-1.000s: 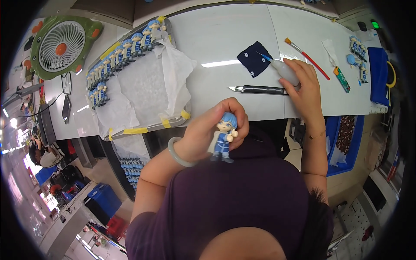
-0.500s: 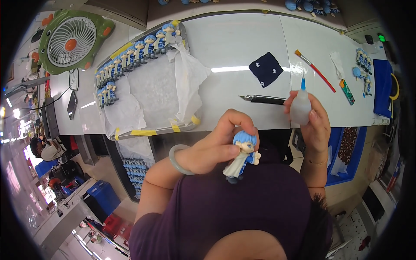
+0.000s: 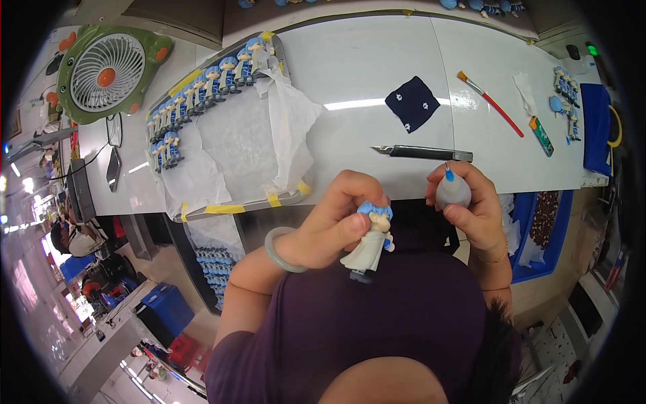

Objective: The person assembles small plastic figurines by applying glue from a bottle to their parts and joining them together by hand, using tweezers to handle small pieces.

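Observation:
My left hand [image 3: 340,222] grips a small blue-haired figurine [image 3: 369,241] in a white coat, holding it by the head in front of my chest. My right hand [image 3: 474,205] is closed around a small translucent squeeze bottle [image 3: 451,189] with a blue nozzle pointing up, a short way to the right of the figurine. Both hands hover just below the near edge of the white table [image 3: 363,60].
A tray [image 3: 222,135] lined with white tissue holds a row of several blue-haired figurines along its far edge. On the table lie a craft knife [image 3: 422,153], a dark blue cloth [image 3: 412,102], a red-handled brush [image 3: 489,102] and a green fan [image 3: 106,71]. Blue bins stand at right.
My right hand came back from the table with the squeeze bottle and drew in beside the figurine. The left hand tilted the figurine and shifted it slightly right.

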Demonstrator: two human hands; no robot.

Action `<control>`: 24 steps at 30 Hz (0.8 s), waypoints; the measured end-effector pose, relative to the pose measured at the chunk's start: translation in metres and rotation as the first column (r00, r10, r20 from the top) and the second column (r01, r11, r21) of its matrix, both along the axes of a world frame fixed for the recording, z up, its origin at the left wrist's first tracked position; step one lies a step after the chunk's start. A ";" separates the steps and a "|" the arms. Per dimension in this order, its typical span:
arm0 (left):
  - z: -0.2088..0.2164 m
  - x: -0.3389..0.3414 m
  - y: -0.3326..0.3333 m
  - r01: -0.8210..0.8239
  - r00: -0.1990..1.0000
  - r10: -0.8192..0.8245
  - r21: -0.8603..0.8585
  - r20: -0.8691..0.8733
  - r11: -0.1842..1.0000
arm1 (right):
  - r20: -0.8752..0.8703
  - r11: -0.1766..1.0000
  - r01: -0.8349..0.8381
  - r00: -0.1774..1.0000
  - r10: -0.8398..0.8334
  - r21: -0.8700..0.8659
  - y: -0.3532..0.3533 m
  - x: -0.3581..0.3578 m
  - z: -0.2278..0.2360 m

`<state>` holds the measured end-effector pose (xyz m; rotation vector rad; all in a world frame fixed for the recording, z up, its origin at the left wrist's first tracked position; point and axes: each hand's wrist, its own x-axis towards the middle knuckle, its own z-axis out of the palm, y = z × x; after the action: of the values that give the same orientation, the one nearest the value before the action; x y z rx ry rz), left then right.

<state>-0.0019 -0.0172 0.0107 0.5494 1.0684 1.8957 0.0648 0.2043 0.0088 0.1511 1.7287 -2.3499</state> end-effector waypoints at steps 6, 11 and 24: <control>0.006 -0.005 0.006 0.030 0.980 -0.024 -0.029 0.200 0.999 | 0.043 1.000 0.018 0.999 -0.018 0.009 -0.006 -0.002 0.001; 0.007 -0.006 0.006 0.073 0.980 -0.051 -0.107 0.193 0.992 | 0.087 0.990 0.060 0.994 -0.071 0.125 -0.010 -0.002 0.001; 0.002 -0.006 0.004 0.037 0.991 -0.023 -0.112 0.130 0.993 | -0.019 0.973 0.028 1.000 -0.024 0.227 -0.011 -0.001 0.001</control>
<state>-0.0076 -0.0130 0.0131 0.3713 1.0705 1.8058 0.0638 0.1932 0.0094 0.1932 2.0122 -2.1693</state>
